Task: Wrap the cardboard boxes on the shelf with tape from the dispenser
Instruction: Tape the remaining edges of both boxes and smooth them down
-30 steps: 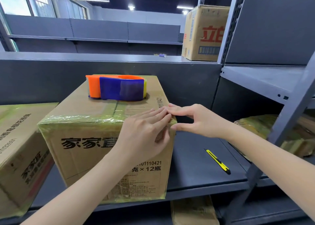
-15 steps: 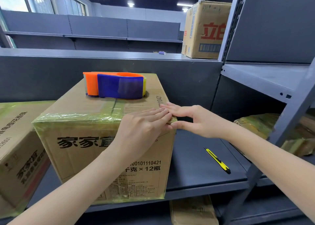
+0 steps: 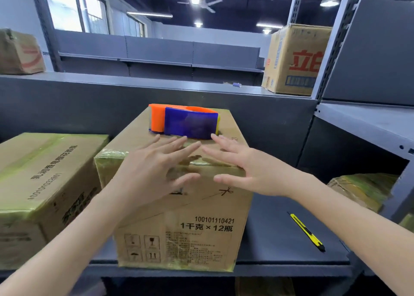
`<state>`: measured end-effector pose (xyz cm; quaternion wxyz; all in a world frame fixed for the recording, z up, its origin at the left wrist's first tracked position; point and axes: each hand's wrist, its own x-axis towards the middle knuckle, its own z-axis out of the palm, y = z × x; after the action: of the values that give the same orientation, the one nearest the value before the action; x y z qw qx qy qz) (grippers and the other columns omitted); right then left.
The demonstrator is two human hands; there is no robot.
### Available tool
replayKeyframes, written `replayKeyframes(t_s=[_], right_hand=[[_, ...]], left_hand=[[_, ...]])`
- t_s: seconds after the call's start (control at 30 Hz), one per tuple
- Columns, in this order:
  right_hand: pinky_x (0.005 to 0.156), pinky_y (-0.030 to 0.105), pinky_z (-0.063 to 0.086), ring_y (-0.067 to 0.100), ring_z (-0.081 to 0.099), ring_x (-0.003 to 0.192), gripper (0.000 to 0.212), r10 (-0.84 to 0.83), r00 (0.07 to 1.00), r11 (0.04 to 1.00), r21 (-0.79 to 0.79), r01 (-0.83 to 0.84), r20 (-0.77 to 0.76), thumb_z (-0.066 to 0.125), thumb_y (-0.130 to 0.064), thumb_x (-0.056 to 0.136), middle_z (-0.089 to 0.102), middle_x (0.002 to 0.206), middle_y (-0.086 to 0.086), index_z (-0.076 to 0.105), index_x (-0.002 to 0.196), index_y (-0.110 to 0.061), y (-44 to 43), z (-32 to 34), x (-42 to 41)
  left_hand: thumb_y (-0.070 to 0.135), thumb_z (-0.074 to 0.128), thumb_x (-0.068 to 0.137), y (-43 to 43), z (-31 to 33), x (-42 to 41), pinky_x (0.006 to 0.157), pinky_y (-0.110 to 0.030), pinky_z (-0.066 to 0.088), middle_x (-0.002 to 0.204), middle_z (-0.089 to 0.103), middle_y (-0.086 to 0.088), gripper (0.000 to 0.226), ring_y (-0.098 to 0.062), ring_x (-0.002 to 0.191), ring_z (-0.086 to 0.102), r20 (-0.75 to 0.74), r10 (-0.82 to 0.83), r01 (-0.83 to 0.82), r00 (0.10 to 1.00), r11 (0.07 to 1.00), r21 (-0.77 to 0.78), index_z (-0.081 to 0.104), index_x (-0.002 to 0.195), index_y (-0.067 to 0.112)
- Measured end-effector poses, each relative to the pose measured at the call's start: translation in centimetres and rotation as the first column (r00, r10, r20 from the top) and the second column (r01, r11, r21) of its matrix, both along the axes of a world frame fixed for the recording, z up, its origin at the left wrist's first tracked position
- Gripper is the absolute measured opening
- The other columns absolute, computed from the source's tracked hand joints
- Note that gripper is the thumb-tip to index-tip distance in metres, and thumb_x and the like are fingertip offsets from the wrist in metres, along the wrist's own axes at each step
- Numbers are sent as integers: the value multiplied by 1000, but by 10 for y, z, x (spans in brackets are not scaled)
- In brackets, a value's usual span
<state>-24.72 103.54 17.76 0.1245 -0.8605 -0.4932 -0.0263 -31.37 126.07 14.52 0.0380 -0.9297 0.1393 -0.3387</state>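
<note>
One head-worn, wide-angle view looks forward and slightly down from just in front of the shelf [image 3: 291, 266]. It faces the near front of the middle box [image 3: 186, 224], close enough that both forearms enter from the bottom corners. Above that box the view carries on across the room to windows and ceiling lights. Straight uprights bow near the edges.

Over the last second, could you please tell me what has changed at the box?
Both hands left the box's right front corner: the left hand and right hand now hover open, fingers spread, over the cardboard box's top front edge. The tape dispenser atop it and the yellow utility knife on the shelf stayed put.
</note>
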Motion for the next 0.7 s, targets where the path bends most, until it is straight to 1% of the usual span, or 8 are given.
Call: replayKeyframes(t_s=[0.07, 0.1, 0.2, 0.3, 0.37, 0.43, 0.6, 0.7], right_hand=[[110, 16, 5, -5, -3, 139, 57, 23, 997, 998, -53, -20, 70, 39, -53, 92, -4, 156, -19, 6, 138, -56, 11, -1, 2], [110, 15, 3, -3, -1, 141, 54, 34, 991, 996, -83, -23, 126, 35, -55, 92, -2, 156, -18, 2, 135, -56, 15, -2, 3], [113, 18, 2, 6, 9, 144, 53, 61, 970, 993, -114, -34, 236, 18, -62, 87, 11, 156, -15, 2, 136, -51, 19, -8, 11], [111, 23, 13, 13, 27, 140, 62, 70, 951, 997, -62, -54, 300, 12, -67, 86, 27, 152, -11, 13, 143, -43, 19, -14, 18], [107, 29, 23, 18, 41, 133, 61, 67, 920, 998, -9, -69, 386, 18, -63, 90, 40, 147, -8, 30, 143, -36, 18, -19, 23], [102, 32, 30, 20, 51, 125, 56, 64, 886, 996, 19, -82, 460, 22, -58, 93, 48, 141, -5, 40, 140, -32, 18, -21, 25], [96, 34, 41, 21, 57, 119, 54, 60, 860, 995, 33, -89, 506, 20, -54, 96, 54, 136, -4, 45, 137, -28, 18, -23, 28], [89, 35, 50, 24, 58, 110, 53, 34, 848, 999, 11, -47, 529, 17, -50, 98, 59, 129, -1, 47, 135, -26, 20, -23, 24]], left_hand=[[70, 25, 86, 20, 1, -6, 104, -47, 33, 136, 52, -2, 66, -22, 125, 50, -38, 95, -91, 995, 992, 88, 42, 139, 35], [68, 23, 88, 27, 1, -8, 103, -48, 34, 135, 53, -2, 65, -22, 125, 51, -49, 122, -116, 991, 987, 115, 41, 140, 34], [61, 27, 89, 32, -3, -9, 94, -46, 46, 126, 61, -2, 61, -23, 114, 59, -31, 137, -132, 990, 984, 116, 54, 132, 27], [59, 28, 89, 30, -4, -8, 88, -44, 50, 123, 63, -3, 60, -24, 109, 62, -11, 119, -117, 993, 987, 109, 59, 127, 25], [59, 29, 89, 31, -5, -6, 87, -43, 50, 123, 63, -3, 59, -23, 110, 62, 2, 100, -99, 995, 989, 106, 59, 126, 25], [59, 30, 89, 30, -6, -4, 86, -42, 51, 122, 64, -2, 59, -23, 109, 62, 20, 100, -101, 995, 990, 98, 61, 125, 25], [60, 31, 89, 29, -10, -2, 89, -39, 49, 122, 64, -1, 57, -23, 109, 62, 42, 110, -113, 993, 991, 66, 60, 125, 26], [58, 34, 89, 25, -11, -4, 84, -36, 49, 119, 65, -2, 56, -24, 105, 63, 71, 137, -142, 988, 987, 78, 61, 124, 24]])
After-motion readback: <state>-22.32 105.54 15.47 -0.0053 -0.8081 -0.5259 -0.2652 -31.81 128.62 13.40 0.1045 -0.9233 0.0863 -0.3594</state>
